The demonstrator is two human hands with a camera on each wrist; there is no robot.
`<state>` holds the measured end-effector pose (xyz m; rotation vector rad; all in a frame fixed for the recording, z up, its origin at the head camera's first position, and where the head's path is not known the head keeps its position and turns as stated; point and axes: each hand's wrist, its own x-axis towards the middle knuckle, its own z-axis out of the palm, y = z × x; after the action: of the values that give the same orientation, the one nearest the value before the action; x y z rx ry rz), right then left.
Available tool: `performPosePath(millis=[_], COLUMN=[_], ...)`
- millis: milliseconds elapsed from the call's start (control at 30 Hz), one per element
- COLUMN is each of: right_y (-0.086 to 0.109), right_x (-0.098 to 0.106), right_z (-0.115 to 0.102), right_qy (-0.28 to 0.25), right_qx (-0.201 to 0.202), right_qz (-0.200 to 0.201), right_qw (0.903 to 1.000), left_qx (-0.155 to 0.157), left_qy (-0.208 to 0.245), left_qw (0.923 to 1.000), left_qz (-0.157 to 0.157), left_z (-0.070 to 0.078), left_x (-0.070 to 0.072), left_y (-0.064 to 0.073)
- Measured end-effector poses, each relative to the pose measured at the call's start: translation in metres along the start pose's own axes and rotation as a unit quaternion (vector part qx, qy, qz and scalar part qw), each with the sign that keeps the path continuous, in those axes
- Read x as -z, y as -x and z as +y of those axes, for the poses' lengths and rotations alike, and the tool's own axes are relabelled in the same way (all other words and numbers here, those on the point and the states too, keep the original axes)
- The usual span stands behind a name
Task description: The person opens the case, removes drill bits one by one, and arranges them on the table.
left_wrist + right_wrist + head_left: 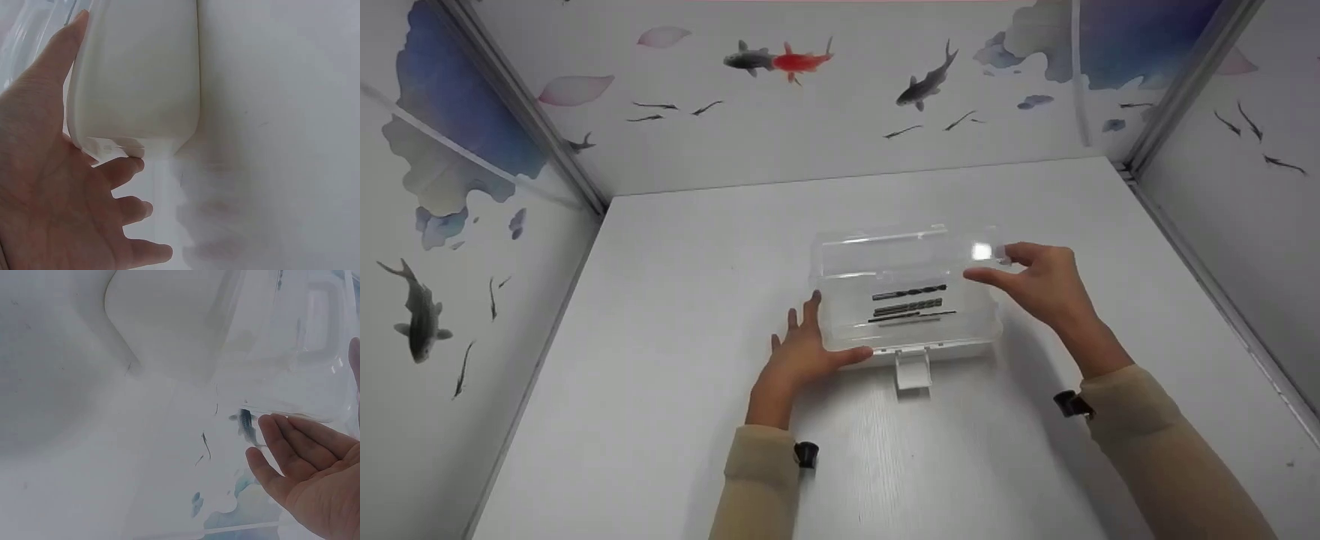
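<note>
Fish-patterned walls [825,127] surround a white table [660,337] bearing a plastic box [960,351]. At the box's front: latch [913,370], unfastened. Above the box: transparent lid [877,257], raised. Inside the box: drill bits [907,307], roughly parallel. At the box's left end: left hand [799,352], fingers spread, thumb on the box's front. At its right: right hand [1046,285] beside the lid's edge; pinching indeterminable. Unlatching appears complete; closure is not made.
</note>
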<state>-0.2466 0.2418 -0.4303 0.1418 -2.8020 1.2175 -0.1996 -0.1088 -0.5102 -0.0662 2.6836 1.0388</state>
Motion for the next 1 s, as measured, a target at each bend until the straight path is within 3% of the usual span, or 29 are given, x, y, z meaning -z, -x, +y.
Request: performPosePath(millis=[367,567,867,1000], right_y=[-0.022,-0.033,-0.05,-0.059], right_x=[0.006,0.01,0.007,0.007], right_z=[-0.009,-0.013,-0.019,-0.022], right_qy=[0.02,0.028,0.039,0.029], right_qx=[0.007,-0.022,-0.003,-0.013], right_qz=[0.043,0.025,0.026,0.013], right_qw=[0.9988,0.9991,0.9989,0.9994], left_qx=[0.016,0.044,0.056,0.055], left_qy=[-0.016,0.011,0.003,0.004], left_qw=[0.9997,0.9988,0.9977,0.9978], left_qz=[-0.009,-0.02,-0.038,-0.036], left_z=[0.001,0.001,0.0,0.0], left_x=[0.0,0.0,0.002,0.002], left_y=[0.011,0.012,0.011,0.011])
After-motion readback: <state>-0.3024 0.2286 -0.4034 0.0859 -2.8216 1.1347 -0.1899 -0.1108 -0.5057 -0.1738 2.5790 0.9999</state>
